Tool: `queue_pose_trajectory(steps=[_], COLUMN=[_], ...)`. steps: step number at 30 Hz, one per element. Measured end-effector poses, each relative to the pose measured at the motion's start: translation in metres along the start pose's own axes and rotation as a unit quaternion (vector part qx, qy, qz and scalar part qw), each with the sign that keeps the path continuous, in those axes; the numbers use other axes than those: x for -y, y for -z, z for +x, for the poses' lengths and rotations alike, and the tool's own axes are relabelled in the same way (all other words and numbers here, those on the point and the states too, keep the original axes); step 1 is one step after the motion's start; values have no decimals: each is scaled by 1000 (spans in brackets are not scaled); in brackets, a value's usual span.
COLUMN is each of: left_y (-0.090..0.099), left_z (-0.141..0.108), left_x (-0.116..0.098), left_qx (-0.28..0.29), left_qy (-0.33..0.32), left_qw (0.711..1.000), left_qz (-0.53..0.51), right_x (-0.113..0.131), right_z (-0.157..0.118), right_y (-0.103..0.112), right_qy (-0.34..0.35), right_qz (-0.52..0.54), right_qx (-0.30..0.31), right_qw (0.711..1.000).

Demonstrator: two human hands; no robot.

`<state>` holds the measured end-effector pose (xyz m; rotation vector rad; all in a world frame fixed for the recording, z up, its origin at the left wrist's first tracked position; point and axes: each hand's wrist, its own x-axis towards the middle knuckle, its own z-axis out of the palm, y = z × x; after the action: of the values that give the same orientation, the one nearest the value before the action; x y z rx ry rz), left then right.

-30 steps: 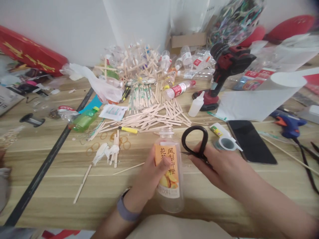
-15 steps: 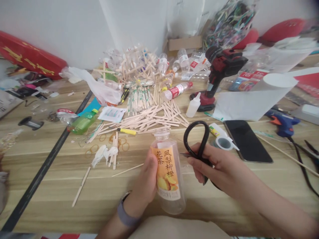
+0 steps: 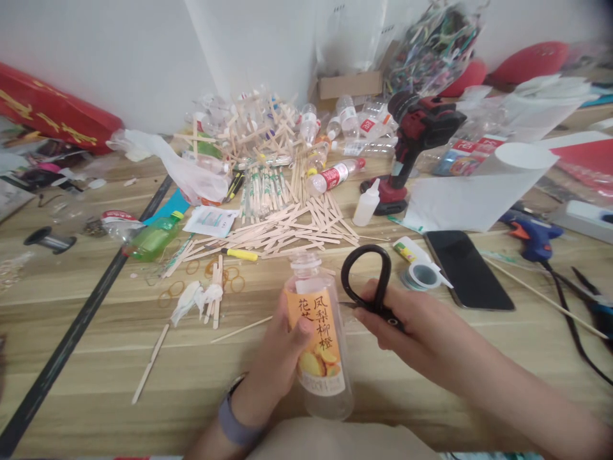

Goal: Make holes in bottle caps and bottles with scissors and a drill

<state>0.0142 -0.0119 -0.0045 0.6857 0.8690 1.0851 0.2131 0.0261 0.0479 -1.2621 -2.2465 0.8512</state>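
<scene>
My left hand (image 3: 282,348) is wrapped round a clear plastic bottle (image 3: 330,406), its thumb lying across the orange label. The bottle has no cap and stands nearly upright, close to my body. In my right hand (image 3: 397,319) is a pair of scissors (image 3: 366,252) with black looped handles, gripped near the pivot. Their blade tip points left and meets the bottle's right side at about the label's upper edge. Whether the tip has gone through the plastic I cannot tell. Most of the blades are hidden by my fingers.
Beyond the bottle lie many wooden sticks (image 3: 282,233) and a yellow-handled tool (image 3: 241,255). A red cordless drill (image 3: 407,147) stands at back right. To the right are a phone (image 3: 469,268), a tape roll (image 3: 421,276) and a blue glue gun (image 3: 531,233). A green bottle (image 3: 156,237) lies left.
The scissors have turned in my right hand and shifted left, their tip now at the bottle's side. My left thumb has moved onto the label's front. The view has shifted slightly.
</scene>
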Motion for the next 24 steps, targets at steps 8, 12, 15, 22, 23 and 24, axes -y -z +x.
queue_pose_trajectory(steps=[8, 12, 15, 22, 23, 24], left_y=[-14, -13, -13, -12, -10, -9], left_z=[0, -2, -2, -3, -4, -4], left_x=[-12, -12, -13, -11, -10, -10], left_qx=[10, -8, -20, -31, -34, -38], left_qy=[-44, -33, -29, -40, -41, -42], left_qw=[998, 998, 997, 996, 996, 994], left_qz=[51, 57, 67, 67, 77, 90], right_x=[-6, -4, -3, -2, -2, -1], right_z=[-3, -4, -5, -8, -8, -8], right_y=[-4, -5, -5, -6, -6, -7], right_qy=[105, 83, 74, 44, 29, 7], right_qz=[-158, -127, -107, -62, -37, 0], right_qx=[-77, -62, -61, -42, -36, -25], right_qw=[979, 987, 990, 996, 998, 1000])
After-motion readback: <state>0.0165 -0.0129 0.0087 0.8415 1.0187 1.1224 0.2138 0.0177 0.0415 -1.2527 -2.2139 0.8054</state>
